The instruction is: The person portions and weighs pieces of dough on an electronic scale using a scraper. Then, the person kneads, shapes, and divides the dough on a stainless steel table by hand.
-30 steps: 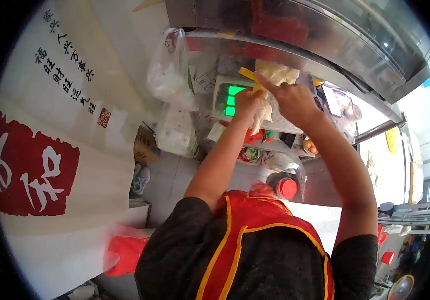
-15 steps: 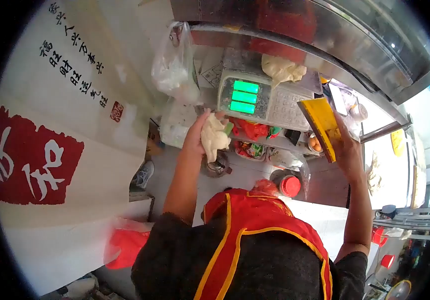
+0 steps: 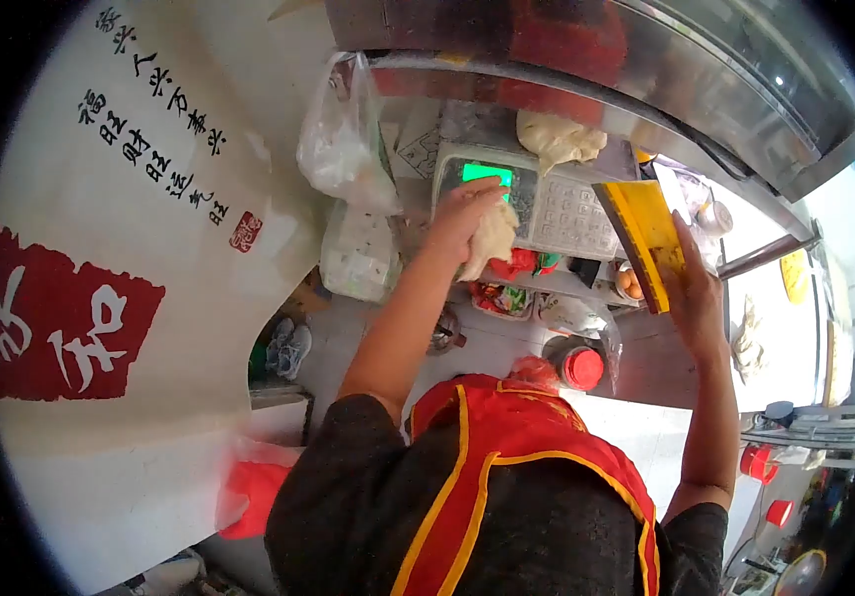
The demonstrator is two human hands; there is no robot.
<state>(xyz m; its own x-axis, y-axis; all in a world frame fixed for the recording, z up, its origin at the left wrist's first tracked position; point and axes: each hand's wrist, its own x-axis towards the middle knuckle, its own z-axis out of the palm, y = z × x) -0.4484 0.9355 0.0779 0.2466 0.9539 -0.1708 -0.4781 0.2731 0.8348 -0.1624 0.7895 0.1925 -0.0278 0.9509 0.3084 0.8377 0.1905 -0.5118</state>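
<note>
A lump of pale dough hangs in my left hand, in front of the lit green display of a digital scale. My fingers are closed on the dough and cover part of the display. My right hand grips a yellow scraper with a dark edge, held upright to the right of the scale's keypad. Another piece of dough lies on top of the scale and droops over its front edge.
Plastic bags hang at the left of the scale. A shelf below holds eggs and a tub of colourful packets. A red-lidded jar stands lower down. A metal hood spans the top, and a lettered banner hangs at left.
My hands have parted, the right one carrying the scraper out to the right. The left hand went down left with the dough, then came back up to the scale's display.
</note>
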